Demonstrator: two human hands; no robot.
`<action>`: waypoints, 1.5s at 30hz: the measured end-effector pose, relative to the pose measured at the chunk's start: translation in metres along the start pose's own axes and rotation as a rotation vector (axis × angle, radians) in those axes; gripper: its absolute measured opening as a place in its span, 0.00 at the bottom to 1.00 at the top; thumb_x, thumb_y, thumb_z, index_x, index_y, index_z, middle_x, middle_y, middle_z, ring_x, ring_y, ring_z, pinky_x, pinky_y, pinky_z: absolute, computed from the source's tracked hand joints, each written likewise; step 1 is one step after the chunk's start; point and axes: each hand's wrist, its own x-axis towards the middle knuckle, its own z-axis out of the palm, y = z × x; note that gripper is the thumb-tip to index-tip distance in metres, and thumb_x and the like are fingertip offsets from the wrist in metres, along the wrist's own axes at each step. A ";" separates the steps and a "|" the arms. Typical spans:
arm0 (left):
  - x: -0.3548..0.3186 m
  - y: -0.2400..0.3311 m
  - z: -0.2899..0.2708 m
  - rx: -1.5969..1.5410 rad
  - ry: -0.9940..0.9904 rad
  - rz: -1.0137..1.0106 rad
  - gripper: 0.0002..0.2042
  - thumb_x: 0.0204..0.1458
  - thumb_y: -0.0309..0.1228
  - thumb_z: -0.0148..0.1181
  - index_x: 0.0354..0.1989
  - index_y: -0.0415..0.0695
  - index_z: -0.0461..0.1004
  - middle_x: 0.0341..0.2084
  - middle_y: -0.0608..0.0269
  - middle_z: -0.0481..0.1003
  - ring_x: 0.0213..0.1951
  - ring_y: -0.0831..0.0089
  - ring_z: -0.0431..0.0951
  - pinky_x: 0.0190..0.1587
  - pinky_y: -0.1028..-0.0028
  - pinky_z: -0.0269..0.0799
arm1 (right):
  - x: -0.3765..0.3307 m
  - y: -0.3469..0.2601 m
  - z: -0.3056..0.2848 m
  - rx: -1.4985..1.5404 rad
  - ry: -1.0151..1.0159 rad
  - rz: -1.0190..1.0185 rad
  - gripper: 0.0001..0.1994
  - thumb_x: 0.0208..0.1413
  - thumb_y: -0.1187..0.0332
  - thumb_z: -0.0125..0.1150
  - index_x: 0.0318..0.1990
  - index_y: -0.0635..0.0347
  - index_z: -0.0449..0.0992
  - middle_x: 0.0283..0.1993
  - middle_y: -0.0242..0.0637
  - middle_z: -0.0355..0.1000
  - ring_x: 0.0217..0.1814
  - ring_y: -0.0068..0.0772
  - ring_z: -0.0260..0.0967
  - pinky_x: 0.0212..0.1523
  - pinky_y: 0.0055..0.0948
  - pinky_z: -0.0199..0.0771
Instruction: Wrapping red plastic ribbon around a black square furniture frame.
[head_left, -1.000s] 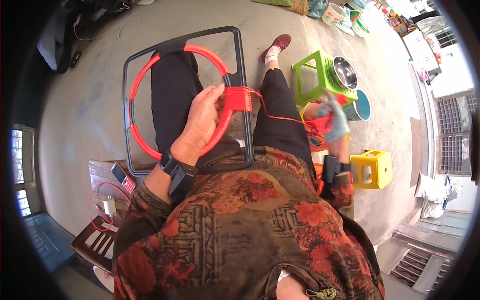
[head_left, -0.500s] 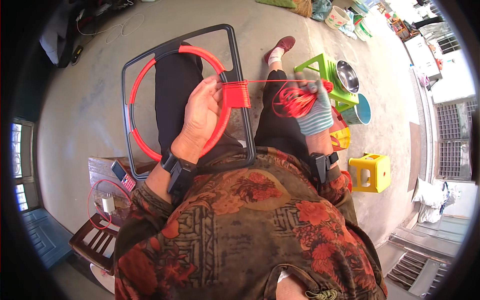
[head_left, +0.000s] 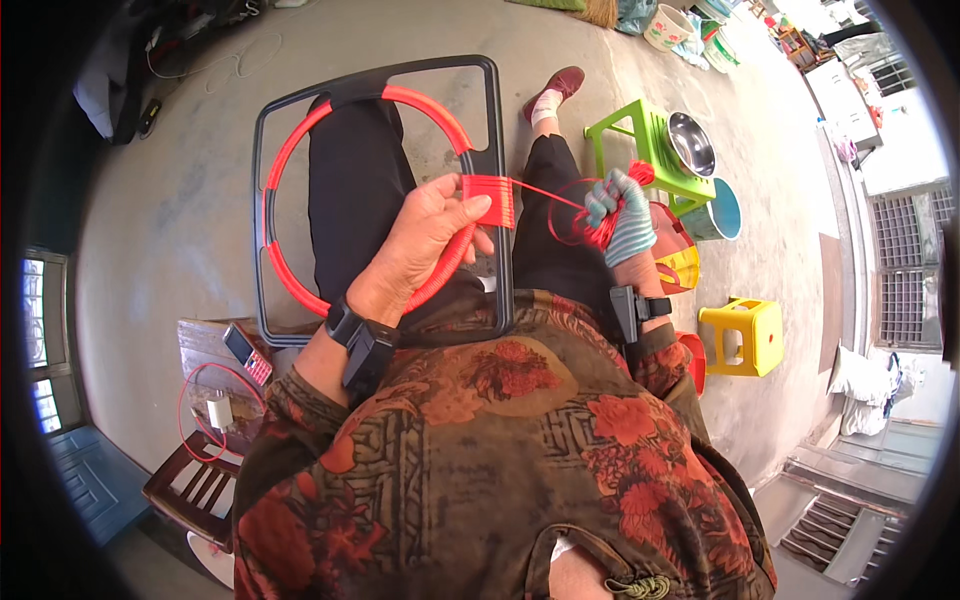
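A black rounded rectangular frame (head_left: 258, 190) lies over my lap, with a ring (head_left: 290, 155) inside it wrapped in red cord along most of its length. My bare left hand (head_left: 435, 225) closes round the ring's right side, thumb pressed on a flat red wrapped band (head_left: 490, 203) that spans ring and frame. From that band a taut red strand runs right to my right hand (head_left: 622, 215), in a striped grey-blue glove. Its fingers are closed on a hank of red cord (head_left: 598, 235); loops hang below and a bunch sticks out above the fist.
At the right stand a green stool (head_left: 650, 150) bearing a metal bowl (head_left: 690, 145), a blue bucket (head_left: 715, 215) and a yellow stool (head_left: 750, 338). On the left, a phone (head_left: 247, 352) and a white charger (head_left: 219, 411) with red cable rest on a wooden seat.
My left thumb has come over onto the red band. My right hand has moved slightly lower, so the strand now slopes down to it. The frame has shifted a little right.
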 end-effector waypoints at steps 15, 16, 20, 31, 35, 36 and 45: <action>0.010 -0.004 -0.004 -0.136 0.272 0.027 0.13 0.61 0.41 0.48 0.40 0.43 0.71 0.30 0.65 0.76 0.30 0.78 0.76 0.28 0.76 0.72 | 0.016 -0.003 0.140 -1.872 0.024 -0.981 0.09 0.49 0.75 0.54 0.40 0.56 0.73 0.36 0.40 0.73 0.39 0.47 0.72 0.41 0.40 0.72; 0.010 0.001 -0.002 -0.202 0.283 0.025 0.14 0.61 0.41 0.48 0.43 0.41 0.71 0.33 0.64 0.76 0.32 0.78 0.76 0.30 0.77 0.73 | 0.016 0.000 0.156 -1.968 -0.131 -1.140 0.11 0.46 0.73 0.54 0.39 0.55 0.73 0.39 0.36 0.72 0.42 0.41 0.72 0.47 0.41 0.70; 0.007 0.002 0.001 -0.176 0.330 0.243 0.14 0.62 0.38 0.46 0.45 0.40 0.71 0.36 0.63 0.76 0.39 0.76 0.76 0.37 0.74 0.74 | 0.019 0.014 0.173 -1.940 -0.455 -1.411 0.12 0.43 0.71 0.58 0.39 0.56 0.74 0.44 0.34 0.73 0.44 0.39 0.71 0.49 0.42 0.67; 0.012 -0.014 -0.015 -0.007 0.440 0.285 0.08 0.54 0.20 0.50 0.41 0.37 0.72 0.34 0.64 0.76 0.33 0.80 0.75 0.37 0.78 0.72 | 0.026 0.033 0.114 -1.082 -0.238 0.016 0.15 0.55 0.71 0.56 0.49 0.67 0.72 0.37 0.35 0.75 0.37 0.23 0.70 0.41 0.22 0.71; 0.011 -0.014 -0.012 -0.094 0.373 0.156 0.09 0.53 0.19 0.49 0.41 0.36 0.71 0.33 0.63 0.75 0.33 0.79 0.76 0.35 0.79 0.73 | 0.018 0.050 0.123 -0.863 -0.254 0.072 0.13 0.55 0.70 0.55 0.46 0.68 0.73 0.38 0.34 0.75 0.38 0.21 0.69 0.40 0.23 0.71; 0.012 -0.013 -0.012 -0.093 0.371 0.153 0.09 0.53 0.19 0.49 0.41 0.36 0.71 0.33 0.63 0.75 0.33 0.79 0.76 0.35 0.79 0.73 | 0.022 0.047 0.118 -1.061 -0.173 0.049 0.12 0.54 0.69 0.56 0.43 0.67 0.75 0.37 0.33 0.75 0.38 0.20 0.69 0.40 0.24 0.70; 0.007 -0.009 -0.016 -0.267 0.306 0.141 0.10 0.58 0.28 0.51 0.46 0.38 0.69 0.34 0.62 0.76 0.34 0.78 0.77 0.36 0.78 0.74 | -0.006 -0.066 0.006 0.302 -0.143 -0.458 0.14 0.57 0.63 0.50 0.45 0.65 0.69 0.49 0.46 0.69 0.52 0.39 0.66 0.56 0.40 0.65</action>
